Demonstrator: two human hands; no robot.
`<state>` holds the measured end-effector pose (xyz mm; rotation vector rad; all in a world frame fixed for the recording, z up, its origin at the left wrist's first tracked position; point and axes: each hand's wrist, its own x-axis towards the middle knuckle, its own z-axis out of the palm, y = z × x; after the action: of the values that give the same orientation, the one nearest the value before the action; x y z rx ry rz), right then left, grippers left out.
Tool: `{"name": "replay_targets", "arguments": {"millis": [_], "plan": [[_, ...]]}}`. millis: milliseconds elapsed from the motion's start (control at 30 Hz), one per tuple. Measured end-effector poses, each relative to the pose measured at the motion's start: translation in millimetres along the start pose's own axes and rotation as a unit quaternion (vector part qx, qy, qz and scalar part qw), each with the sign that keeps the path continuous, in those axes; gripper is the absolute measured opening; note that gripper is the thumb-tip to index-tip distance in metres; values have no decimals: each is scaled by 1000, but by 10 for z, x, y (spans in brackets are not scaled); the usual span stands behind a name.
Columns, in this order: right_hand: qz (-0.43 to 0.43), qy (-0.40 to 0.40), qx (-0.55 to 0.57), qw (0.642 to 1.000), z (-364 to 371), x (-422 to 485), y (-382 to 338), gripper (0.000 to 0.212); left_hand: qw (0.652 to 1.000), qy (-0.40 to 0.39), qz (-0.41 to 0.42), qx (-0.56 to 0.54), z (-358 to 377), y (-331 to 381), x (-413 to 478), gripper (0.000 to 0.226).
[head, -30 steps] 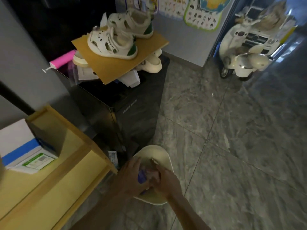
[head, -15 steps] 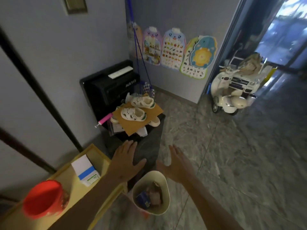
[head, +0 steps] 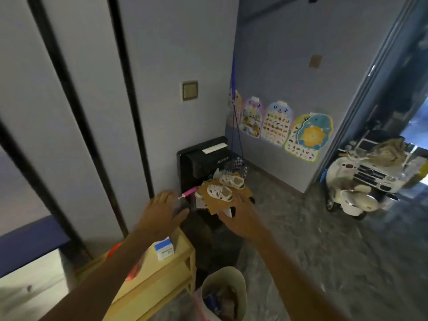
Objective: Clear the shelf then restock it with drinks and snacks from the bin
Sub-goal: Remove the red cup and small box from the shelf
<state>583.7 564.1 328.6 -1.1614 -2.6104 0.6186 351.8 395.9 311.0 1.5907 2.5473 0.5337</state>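
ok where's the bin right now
In the head view the bin sits on the floor at bottom centre, just right of the yellow shelf.

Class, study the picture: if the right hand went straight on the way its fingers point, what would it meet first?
Probably the cardboard under the shoes: the open right hand points at its near edge. Depth is unclear, so it might pass above.

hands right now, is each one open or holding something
Left hand: open, holding nothing.
Right hand: open, holding nothing.
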Motion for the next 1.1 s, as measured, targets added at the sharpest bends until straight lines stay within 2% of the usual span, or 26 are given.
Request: {"name": "replay_targets", "arguments": {"millis": [167,300,467,600,767,933,1100], "plan": [[-72,-16,-52,996,167,196,-461,85,996,23,-84,-6,-133,-422,-324,88],[-112,-57,-48,991,481,330,-801,83,988,27,-149,-1,-176,-806,-592,88],[-143,-110,-29,983,881,542,-1199,89,977,22,-212,9,-213,-1284,-744,116],[-140,-150,-23,978,1299,777,-1372,92,968,11,-252,-9,-87,-1618,-754,120],[-121,-170,-30,978,1904,1084,-1362,93,953,-17,-302,-26,257,-1898,-726,117],[-118,-201,-50,971,2655,1424,-1069,91,927,-51,-368,-45,724,-2065,-630,136],[-110,-245,-91,959,3615,1747,-707,111,913,-61,-401,-50,1516,-2367,-548,157]]}}
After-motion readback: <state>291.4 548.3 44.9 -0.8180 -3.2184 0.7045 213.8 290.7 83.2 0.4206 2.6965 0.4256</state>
